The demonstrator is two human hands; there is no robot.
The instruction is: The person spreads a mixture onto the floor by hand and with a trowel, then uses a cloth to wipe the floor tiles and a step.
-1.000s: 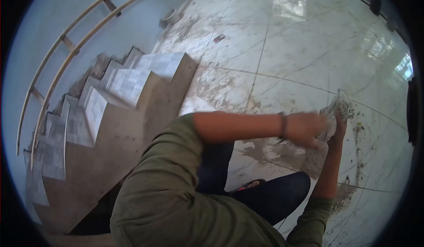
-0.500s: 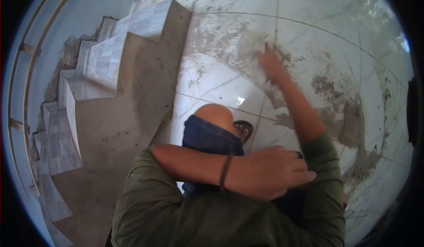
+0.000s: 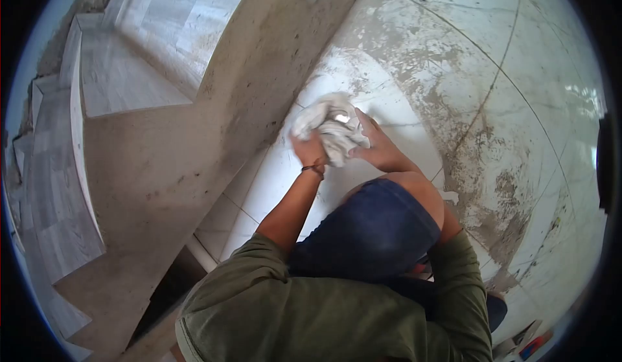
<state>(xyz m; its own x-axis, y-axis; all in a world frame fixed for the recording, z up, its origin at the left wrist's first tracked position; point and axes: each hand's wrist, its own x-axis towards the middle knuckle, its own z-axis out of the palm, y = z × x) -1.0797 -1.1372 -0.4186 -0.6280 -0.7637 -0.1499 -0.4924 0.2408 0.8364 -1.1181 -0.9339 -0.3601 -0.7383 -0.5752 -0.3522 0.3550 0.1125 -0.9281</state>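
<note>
A crumpled whitish rag [image 3: 337,140] with grey smudges is bunched between my two hands, just over a white floor tile. My left hand [image 3: 310,149], with a dark bracelet at the wrist, has its fingers wrapped round the rag's near left side; they are partly hidden and slightly blurred. From the other side, my right hand [image 3: 381,147] grips the rag's right edge between thumb and fingers. My bent knee [image 3: 420,193] and dark blue shorts [image 3: 369,232] are close below the hands and cover part of my right forearm.
A staircase side wall [image 3: 194,148] with grey wood-look steps [image 3: 136,80] rises along the left. Brown dried dirt [image 3: 499,200] marks the marble-pattern floor tiles [image 3: 544,83] to the right. Some coloured items [image 3: 534,347] lie at the lower right edge.
My right hand has drawn the rag back from the dirty floor toward me. My left hand has left my right arm and taken hold of the rag. The view has shifted toward the stairs.
</note>
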